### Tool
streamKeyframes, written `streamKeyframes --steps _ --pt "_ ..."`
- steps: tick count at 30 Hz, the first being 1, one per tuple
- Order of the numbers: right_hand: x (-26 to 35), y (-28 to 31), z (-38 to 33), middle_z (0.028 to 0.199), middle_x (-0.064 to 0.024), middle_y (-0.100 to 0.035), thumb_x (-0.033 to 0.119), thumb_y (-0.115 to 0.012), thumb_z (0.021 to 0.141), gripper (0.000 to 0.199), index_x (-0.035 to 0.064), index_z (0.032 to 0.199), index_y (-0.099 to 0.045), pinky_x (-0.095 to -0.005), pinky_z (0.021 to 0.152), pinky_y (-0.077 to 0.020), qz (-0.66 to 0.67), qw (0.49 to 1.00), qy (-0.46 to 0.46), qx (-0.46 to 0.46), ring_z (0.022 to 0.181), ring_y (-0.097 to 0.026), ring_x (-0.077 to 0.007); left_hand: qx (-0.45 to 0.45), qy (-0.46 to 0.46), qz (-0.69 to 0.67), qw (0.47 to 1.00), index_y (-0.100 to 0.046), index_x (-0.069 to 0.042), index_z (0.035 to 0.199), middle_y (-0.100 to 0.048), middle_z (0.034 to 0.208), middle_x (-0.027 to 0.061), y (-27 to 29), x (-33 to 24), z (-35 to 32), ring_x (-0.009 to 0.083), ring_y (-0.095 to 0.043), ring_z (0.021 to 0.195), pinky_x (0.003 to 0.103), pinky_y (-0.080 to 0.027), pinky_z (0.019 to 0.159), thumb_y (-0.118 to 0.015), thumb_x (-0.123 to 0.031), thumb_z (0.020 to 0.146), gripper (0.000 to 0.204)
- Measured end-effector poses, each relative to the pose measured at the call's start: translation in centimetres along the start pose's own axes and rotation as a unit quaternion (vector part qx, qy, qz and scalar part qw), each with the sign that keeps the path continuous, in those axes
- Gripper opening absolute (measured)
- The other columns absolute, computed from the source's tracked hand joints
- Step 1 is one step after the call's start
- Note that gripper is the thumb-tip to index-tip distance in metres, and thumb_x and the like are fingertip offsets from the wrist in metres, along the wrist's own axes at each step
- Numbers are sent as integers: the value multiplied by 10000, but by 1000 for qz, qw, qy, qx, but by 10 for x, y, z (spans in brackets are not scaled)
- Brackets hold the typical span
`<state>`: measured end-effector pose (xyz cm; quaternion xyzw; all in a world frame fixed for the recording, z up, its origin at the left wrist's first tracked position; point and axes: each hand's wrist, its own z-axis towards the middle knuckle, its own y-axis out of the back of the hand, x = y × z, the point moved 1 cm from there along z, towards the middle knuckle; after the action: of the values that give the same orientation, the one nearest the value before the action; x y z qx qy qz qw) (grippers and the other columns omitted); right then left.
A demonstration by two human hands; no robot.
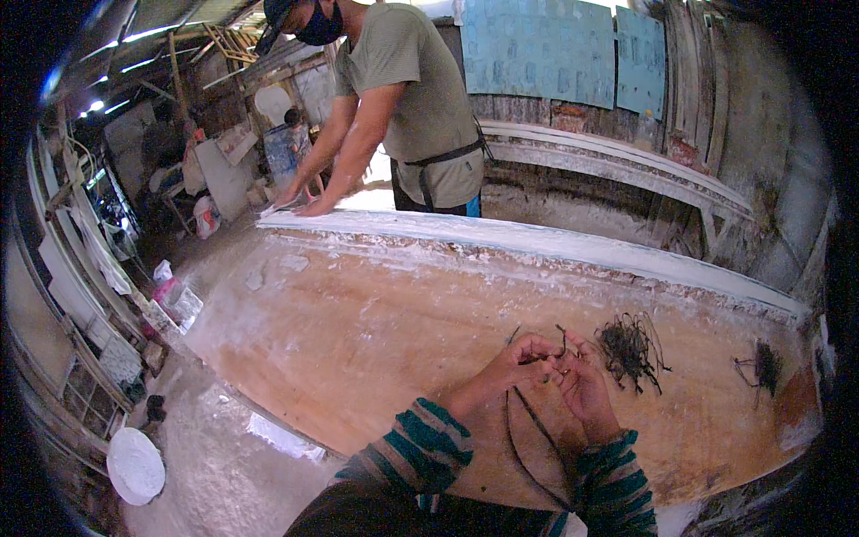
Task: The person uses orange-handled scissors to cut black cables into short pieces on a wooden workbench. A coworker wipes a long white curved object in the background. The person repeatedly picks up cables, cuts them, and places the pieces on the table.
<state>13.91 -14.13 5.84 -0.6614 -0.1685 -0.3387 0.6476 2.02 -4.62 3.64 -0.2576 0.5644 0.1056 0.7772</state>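
Observation:
My left hand [530,355] and my right hand [582,378] meet close together over the brown tabletop [376,349]. Both have their fingertips pinched on thin dark cord, a short end of which sticks up between them. A longer dark cord [530,407] hangs below the hands and curves down toward my lap. Whether it is one piece with the part in my fingers is hard to make out. Just right of my right hand lies a tangled pile of dark cords [629,349]. Farther right there is a smaller dark bundle [766,367].
Across the table a person [416,98] leans with both hands on the left end of a long white-coated strip [501,234]. A white-topped bench [617,159] runs along the back wall. On the floor at lower left stands a white basin [136,465].

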Motion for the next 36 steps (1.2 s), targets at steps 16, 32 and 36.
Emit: streamKeyframes --steps 16,32,36 --pt "-4 42 12 793 -9 -545 131 -541 850 218 65 1052 -497 -242 680 -476 -108 989 34 -100 739 -549 -107 -101 -26 58 993 -581 -20 879 -567 740 15 21 17 5 84 -534 715 219 -426 635 -586 -110 783 131" --pt "-4 24 10 991 -98 -582 92 -550 825 242 43 1060 -528 -355 858 -451 -2 993 56 100 983 -545 -216 -294 24 122 948 -528 -55 788 -488 672 21 31 7 4 109 -463 616 236 -369 520 -511 -147 794 94" --pt "-9 30 8 948 -99 -595 81 -565 814 155 34 961 -569 -359 839 -461 -25 995 71 60 951 -559 -221 -273 -10 97 957 -515 -55 808 -481 642 23 42 25 9 101 -430 539 234 -350 465 -512 -99 789 48"
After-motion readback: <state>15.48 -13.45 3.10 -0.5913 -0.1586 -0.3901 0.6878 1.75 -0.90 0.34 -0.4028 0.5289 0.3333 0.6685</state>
